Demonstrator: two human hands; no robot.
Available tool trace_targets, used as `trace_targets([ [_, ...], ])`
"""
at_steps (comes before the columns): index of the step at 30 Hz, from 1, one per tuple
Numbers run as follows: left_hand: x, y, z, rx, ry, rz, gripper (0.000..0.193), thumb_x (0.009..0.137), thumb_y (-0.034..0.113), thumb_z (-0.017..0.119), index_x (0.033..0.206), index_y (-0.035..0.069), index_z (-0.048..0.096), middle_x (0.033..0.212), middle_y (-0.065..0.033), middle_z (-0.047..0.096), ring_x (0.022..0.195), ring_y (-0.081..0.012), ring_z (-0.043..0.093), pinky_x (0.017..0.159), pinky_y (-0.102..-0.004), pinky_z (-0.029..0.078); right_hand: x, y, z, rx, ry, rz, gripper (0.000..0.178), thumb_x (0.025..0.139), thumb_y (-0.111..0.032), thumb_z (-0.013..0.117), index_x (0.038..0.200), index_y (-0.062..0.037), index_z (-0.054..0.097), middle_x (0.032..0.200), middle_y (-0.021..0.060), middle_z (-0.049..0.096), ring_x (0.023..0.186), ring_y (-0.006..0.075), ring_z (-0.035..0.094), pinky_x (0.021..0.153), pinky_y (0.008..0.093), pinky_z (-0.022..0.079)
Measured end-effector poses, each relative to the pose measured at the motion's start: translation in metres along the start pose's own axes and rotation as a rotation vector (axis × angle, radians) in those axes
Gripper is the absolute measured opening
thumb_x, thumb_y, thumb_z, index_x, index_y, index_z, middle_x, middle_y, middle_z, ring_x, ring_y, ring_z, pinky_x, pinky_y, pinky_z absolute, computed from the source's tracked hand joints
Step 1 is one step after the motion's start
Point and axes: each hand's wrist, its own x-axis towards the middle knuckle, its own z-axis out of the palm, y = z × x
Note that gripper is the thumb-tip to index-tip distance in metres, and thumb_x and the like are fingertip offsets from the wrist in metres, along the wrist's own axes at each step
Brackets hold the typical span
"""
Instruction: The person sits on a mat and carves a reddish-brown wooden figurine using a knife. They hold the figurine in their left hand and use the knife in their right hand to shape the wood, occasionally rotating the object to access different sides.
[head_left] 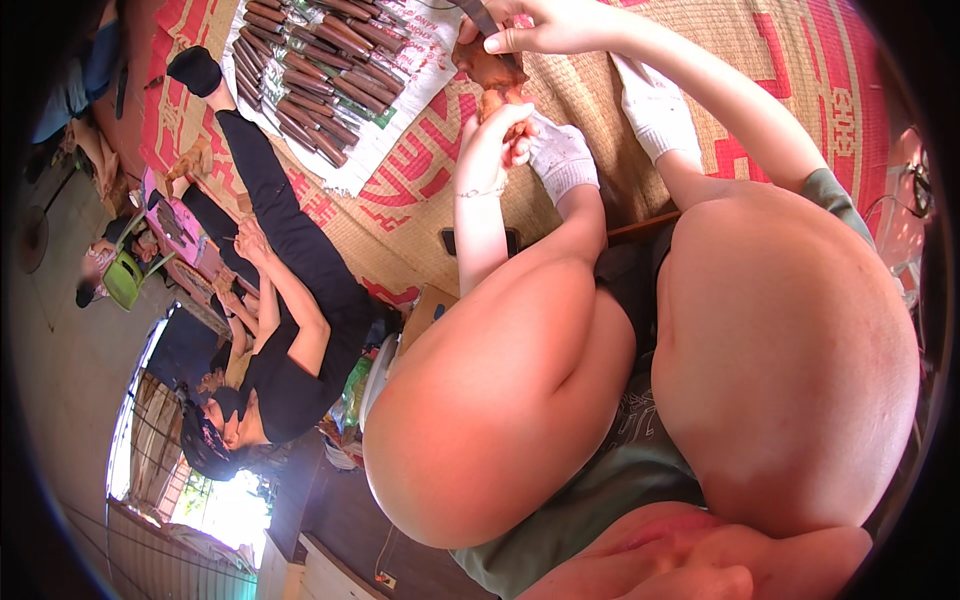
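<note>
My left hand (500,138), with a thin bracelet at its wrist, is closed around the lower end of a reddish-brown carved wooden piece (490,72). The carving is held up near the top edge of the view, just above my white sock. My right hand (535,28) reaches in from the right and is closed at the carving's upper part, thumb against a dark strip-like tool (482,16) that lies over the wood. The tool's kind is unclear, and its far end is cut off by the view's edge.
Several wooden-handled carving tools (340,70) lie in rows on a white sheet (350,178) atop the red-patterned woven mat (400,225). A dark phone-like object (475,241) rests beside my left leg. At left, a person in black (300,370) sits working, with a green chair (124,275) beyond.
</note>
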Motion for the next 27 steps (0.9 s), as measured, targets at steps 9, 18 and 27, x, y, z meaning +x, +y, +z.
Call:
trace_targets([
  [9, -0.002, -0.001, 0.001, -0.009, -0.002, 0.013, 0.022, 0.082, 0.016, 0.062, 0.094, -0.002, 0.058, 0.065, -0.0050, 0.056, 0.046, -0.0072, 0.047, 0.039, -0.0187, 0.034, 0.002, 0.007, 0.005, 0.047, -0.016, -0.045, 0.020, 0.081, -0.018, 0.066, 0.090, -0.0003, 0.063, 0.080, 0.0150, 0.060, 0.076, 0.0261, 0.056, 0.070, 0.0369, 0.044],
  [18, -0.004, 0.004, 0.000, -0.016, 0.026, 0.017, 0.024, 0.080, 0.020, 0.061, 0.092, -0.001, 0.057, 0.064, -0.0042, 0.054, 0.045, -0.0064, 0.044, 0.038, -0.0179, 0.031, 0.005, 0.008, 0.012, 0.011, 0.097, -0.137, 0.019, 0.082, -0.018, 0.063, 0.084, 0.0004, 0.061, 0.079, 0.0154, 0.059, 0.077, 0.0283, 0.055, 0.071, 0.0379, 0.043],
  [27, -0.003, 0.006, 0.003, -0.047, 0.039, -0.006, 0.036, 0.081, 0.019, 0.057, 0.103, -0.008, 0.050, 0.067, -0.0048, 0.050, 0.045, -0.0073, 0.037, 0.038, -0.0179, 0.027, 0.008, 0.006, 0.025, 0.094, 0.373, -0.059, 0.021, 0.087, -0.018, 0.057, 0.094, 0.0023, 0.058, 0.088, 0.0145, 0.062, 0.084, 0.0237, 0.060, 0.076, 0.0348, 0.047],
])
